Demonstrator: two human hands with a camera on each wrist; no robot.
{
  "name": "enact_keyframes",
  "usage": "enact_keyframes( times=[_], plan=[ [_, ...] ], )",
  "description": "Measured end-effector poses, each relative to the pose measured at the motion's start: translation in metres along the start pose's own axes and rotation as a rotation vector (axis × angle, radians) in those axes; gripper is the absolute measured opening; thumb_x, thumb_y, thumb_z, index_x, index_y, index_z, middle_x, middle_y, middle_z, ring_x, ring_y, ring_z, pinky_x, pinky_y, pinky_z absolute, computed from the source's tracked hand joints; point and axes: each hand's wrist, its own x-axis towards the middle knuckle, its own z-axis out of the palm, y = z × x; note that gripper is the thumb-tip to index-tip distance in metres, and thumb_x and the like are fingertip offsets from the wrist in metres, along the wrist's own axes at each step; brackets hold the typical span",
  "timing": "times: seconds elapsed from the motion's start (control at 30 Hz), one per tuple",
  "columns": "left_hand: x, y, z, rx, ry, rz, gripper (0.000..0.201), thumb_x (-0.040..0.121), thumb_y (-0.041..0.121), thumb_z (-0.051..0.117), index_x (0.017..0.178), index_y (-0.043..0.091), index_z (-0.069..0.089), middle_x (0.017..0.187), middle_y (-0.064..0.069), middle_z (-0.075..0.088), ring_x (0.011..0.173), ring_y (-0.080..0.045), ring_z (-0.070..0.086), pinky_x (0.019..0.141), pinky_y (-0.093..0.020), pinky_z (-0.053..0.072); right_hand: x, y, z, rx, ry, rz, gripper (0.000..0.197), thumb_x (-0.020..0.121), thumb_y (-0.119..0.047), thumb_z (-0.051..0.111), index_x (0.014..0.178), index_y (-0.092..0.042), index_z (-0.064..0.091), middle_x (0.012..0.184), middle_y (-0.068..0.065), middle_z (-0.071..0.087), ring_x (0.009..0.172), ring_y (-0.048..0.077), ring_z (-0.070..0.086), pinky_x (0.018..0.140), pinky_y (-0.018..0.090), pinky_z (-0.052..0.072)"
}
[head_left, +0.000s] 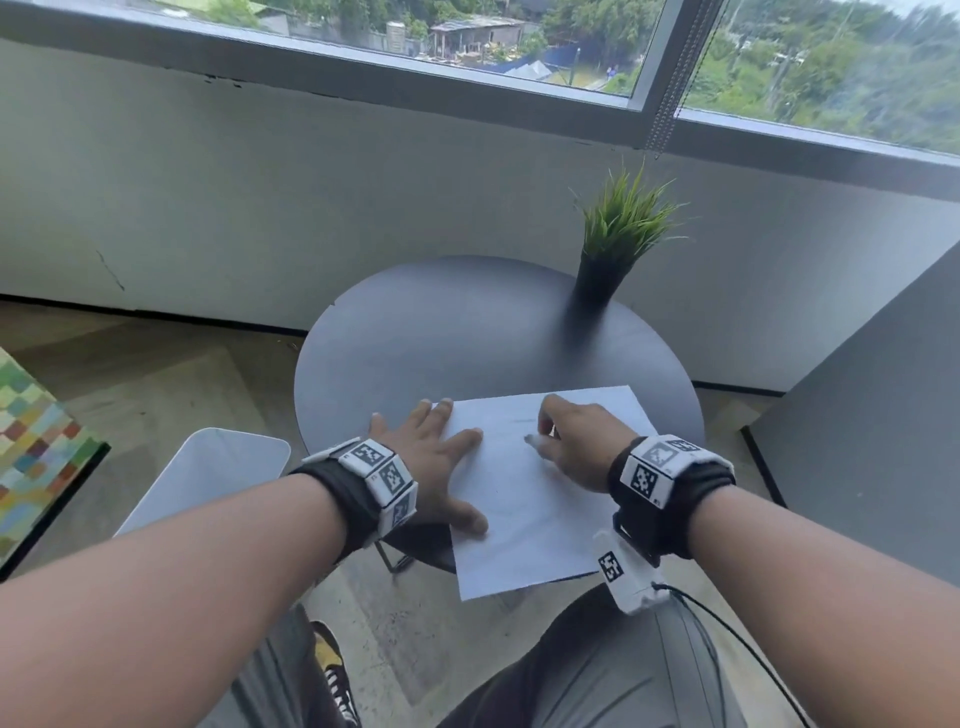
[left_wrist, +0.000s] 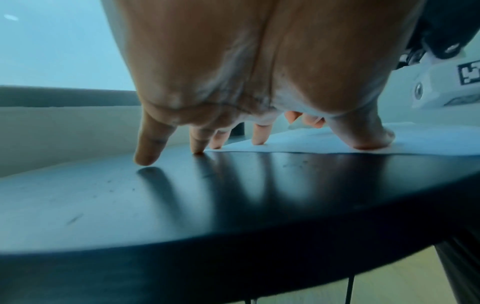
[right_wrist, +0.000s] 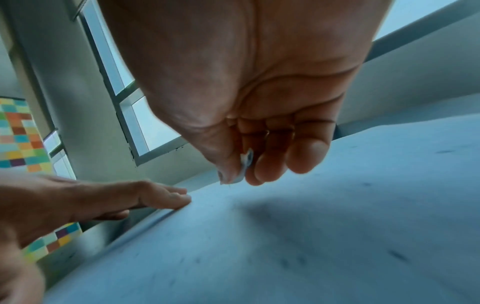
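Observation:
A white sheet of paper (head_left: 524, 499) lies on the near part of a round dark table (head_left: 467, 332) and overhangs its front edge. My left hand (head_left: 441, 467) lies flat with spread fingers; thumb and forefinger press the paper's left edge (left_wrist: 324, 142), and the other fingertips (left_wrist: 145, 158) touch the bare tabletop (left_wrist: 182, 205). My right hand (head_left: 571, 441) hovers over the middle of the sheet (right_wrist: 311, 226), fingers curled, pinching a small whitish object (right_wrist: 245, 164) between thumb and fingertips. Its tip sits close above the paper. What the object is stays unclear.
A potted grass plant (head_left: 618, 234) in a black pot stands at the table's far right. A white seat (head_left: 208, 473) is left of the table, a colourful checked block (head_left: 36, 441) farther left, a grey cabinet (head_left: 883, 415) on the right. Wall and window lie beyond.

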Motion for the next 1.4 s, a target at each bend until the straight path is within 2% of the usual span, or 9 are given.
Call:
enact_keyframes(
  times=[0.27, 0.47, 0.6, 0.77, 0.9, 1.03, 1.2, 1.33, 1.4],
  plan=[
    [-0.001, -0.010, 0.009, 0.009, -0.004, -0.026, 0.146, 0.043, 0.101, 0.048, 0.155, 0.028, -0.012, 0.163, 0.012, -0.020, 0.150, -0.021, -0.016, 0.112, -0.070, 0.004, -0.004, -0.042, 0.022, -0.062, -0.109, -0.265, 0.023, 0.095, -0.045, 0.049, 0.092, -0.023, 0.046, 0.092, 0.007, 0.064, 0.082, 0.029, 0.054, 0.073, 0.036, 0.048],
    [0.001, -0.010, 0.009, 0.015, 0.004, -0.029, 0.151, 0.039, 0.103, 0.046, 0.155, 0.027, -0.012, 0.162, 0.012, -0.020, 0.150, -0.022, -0.015, 0.110, -0.071, 0.008, 0.017, -0.036, 0.010, -0.098, 0.017, -0.066, 0.026, 0.097, -0.040, 0.047, 0.101, -0.014, 0.046, 0.104, 0.016, 0.061, 0.089, 0.034, 0.057, 0.075, 0.037, 0.048],
    [0.001, -0.012, 0.009, 0.004, -0.007, -0.019, 0.149, 0.042, 0.101, 0.048, 0.155, 0.027, -0.013, 0.162, 0.013, -0.023, 0.150, -0.022, -0.016, 0.110, -0.072, 0.007, 0.009, -0.061, 0.017, -0.163, -0.137, -0.341, 0.023, 0.097, -0.039, 0.050, 0.103, -0.017, 0.051, 0.101, 0.008, 0.065, 0.081, 0.026, 0.049, 0.069, 0.030, 0.037],
    [0.000, -0.010, 0.008, 0.002, -0.035, -0.031, 0.148, 0.046, 0.099, 0.051, 0.154, 0.026, -0.018, 0.160, 0.012, -0.026, 0.150, -0.022, -0.019, 0.109, -0.074, 0.006, 0.036, -0.051, 0.004, -0.150, 0.024, -0.091, 0.028, 0.097, -0.039, 0.047, 0.104, -0.012, 0.050, 0.107, 0.015, 0.062, 0.094, 0.034, 0.058, 0.072, 0.032, 0.042],
    [-0.001, -0.009, 0.004, -0.005, -0.046, -0.030, 0.146, 0.049, 0.096, 0.055, 0.155, 0.026, -0.016, 0.161, 0.011, -0.026, 0.150, -0.022, -0.018, 0.106, -0.077, 0.009, 0.022, -0.065, 0.014, -0.146, -0.107, -0.271, 0.018, 0.096, -0.035, 0.050, 0.096, -0.017, 0.051, 0.100, 0.011, 0.065, 0.090, 0.031, 0.057, 0.068, 0.028, 0.033],
    [0.001, -0.008, 0.004, 0.017, -0.056, -0.027, 0.145, 0.047, 0.098, 0.053, 0.154, 0.030, -0.016, 0.161, 0.011, -0.025, 0.150, -0.023, -0.017, 0.103, -0.078, 0.016, 0.040, -0.040, 0.002, -0.142, 0.012, -0.052, 0.026, 0.095, -0.039, 0.049, 0.098, -0.014, 0.049, 0.100, 0.014, 0.062, 0.088, 0.034, 0.058, 0.069, 0.032, 0.041],
    [0.000, -0.007, 0.001, 0.024, -0.062, -0.023, 0.142, 0.050, 0.096, 0.055, 0.154, 0.031, -0.015, 0.161, 0.011, -0.024, 0.150, -0.025, -0.017, 0.100, -0.078, 0.022, 0.024, -0.049, 0.009, -0.186, -0.047, -0.287, 0.011, 0.094, -0.027, 0.050, 0.095, -0.016, 0.047, 0.087, 0.012, 0.062, 0.080, 0.034, 0.054, 0.066, 0.036, 0.043],
    [0.001, -0.004, -0.001, 0.043, -0.074, -0.027, 0.145, 0.047, 0.095, 0.060, 0.154, 0.031, -0.017, 0.162, 0.007, -0.023, 0.150, -0.029, -0.015, 0.102, -0.075, 0.028, 0.029, -0.027, -0.009, -0.098, 0.012, -0.119, 0.014, 0.094, -0.033, 0.054, 0.088, -0.022, 0.048, 0.087, 0.004, 0.060, 0.083, 0.029, 0.054, 0.068, 0.034, 0.044],
    [0.002, -0.003, -0.002, 0.047, -0.075, -0.024, 0.145, 0.047, 0.093, 0.062, 0.154, 0.032, -0.015, 0.162, 0.004, -0.022, 0.150, -0.032, -0.013, 0.103, -0.073, 0.030, 0.022, -0.032, 0.000, -0.064, -0.031, -0.164, 0.010, 0.093, -0.032, 0.054, 0.091, -0.024, 0.048, 0.086, 0.001, 0.060, 0.081, 0.025, 0.053, 0.067, 0.032, 0.042]
  ],
)
